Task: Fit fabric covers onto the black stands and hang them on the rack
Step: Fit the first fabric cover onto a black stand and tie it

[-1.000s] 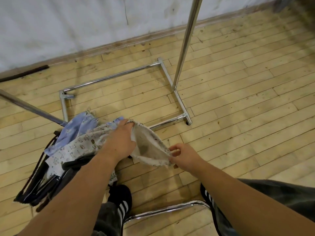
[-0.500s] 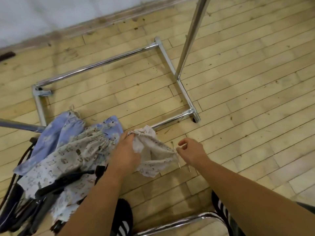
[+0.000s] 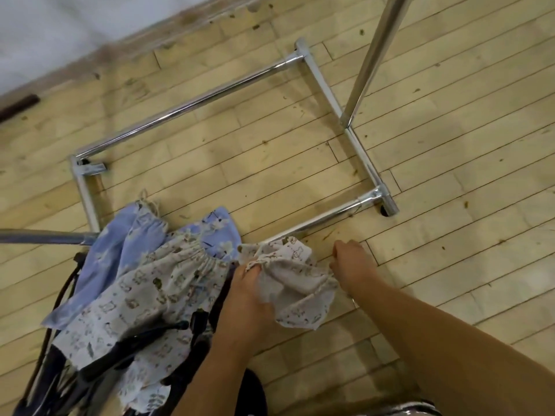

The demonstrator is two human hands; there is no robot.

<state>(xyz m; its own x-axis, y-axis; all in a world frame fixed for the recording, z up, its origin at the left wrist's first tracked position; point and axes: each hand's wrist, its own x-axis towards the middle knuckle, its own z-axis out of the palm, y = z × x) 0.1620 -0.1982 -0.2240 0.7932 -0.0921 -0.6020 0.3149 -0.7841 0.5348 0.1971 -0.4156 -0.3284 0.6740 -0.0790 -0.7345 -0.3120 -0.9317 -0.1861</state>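
Observation:
My left hand (image 3: pixel 249 291) grips the gathered edge of a small white printed fabric cover (image 3: pixel 295 291) held low over the floor. My right hand (image 3: pixel 353 264) pinches the same cover's right edge, so the cloth is stretched between the two hands. To the left lies a pile of covers: a white printed cover (image 3: pixel 144 298) on top of a light blue cover (image 3: pixel 120 244). Black stands (image 3: pixel 132 349) lie folded under and in front of that pile. The chrome rack (image 3: pixel 372 55) rises at the upper right from its base frame (image 3: pixel 195 102) on the floor.
Wooden floorboards (image 3: pixel 450 190) spread to the right of the rack base. A white wall with a baseboard (image 3: pixel 180 22) runs along the top left. Another chrome bar (image 3: pixel 45 237) enters from the left. A dark shoe (image 3: pixel 255 394) shows at the bottom.
The view tilted down and moved closer to the floor. Both hands lowered with the small cover, and my right hand took hold of its right edge again.

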